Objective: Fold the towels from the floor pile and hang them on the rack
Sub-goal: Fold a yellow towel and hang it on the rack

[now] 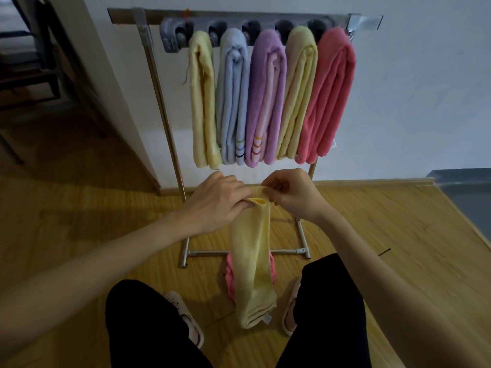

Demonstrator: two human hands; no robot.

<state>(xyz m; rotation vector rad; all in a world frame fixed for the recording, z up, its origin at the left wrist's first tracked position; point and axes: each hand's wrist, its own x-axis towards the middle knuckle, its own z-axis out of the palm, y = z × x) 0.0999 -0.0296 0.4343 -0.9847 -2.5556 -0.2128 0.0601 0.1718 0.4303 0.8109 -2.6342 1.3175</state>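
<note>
A pale yellow towel (252, 264) hangs folded lengthwise from both my hands, its lower end dangling between my knees. My left hand (215, 200) grips its top edge from the left. My right hand (292, 193) pinches the same top edge from the right. Behind the yellow towel a pink towel (230, 282) lies on the floor, mostly hidden. The metal rack (159, 102) stands against the wall with several folded towels hung on it: yellow (203, 102), light blue (232, 102), purple (265, 102), yellow (297, 96) and coral pink (329, 96).
Wooden floor (372, 221) runs around the rack's base bar (212, 252). A white wall corner (119, 88) juts out on the left, with dark furniture (32, 62) beyond it. My legs in black trousers and light slippers (186, 317) fill the bottom.
</note>
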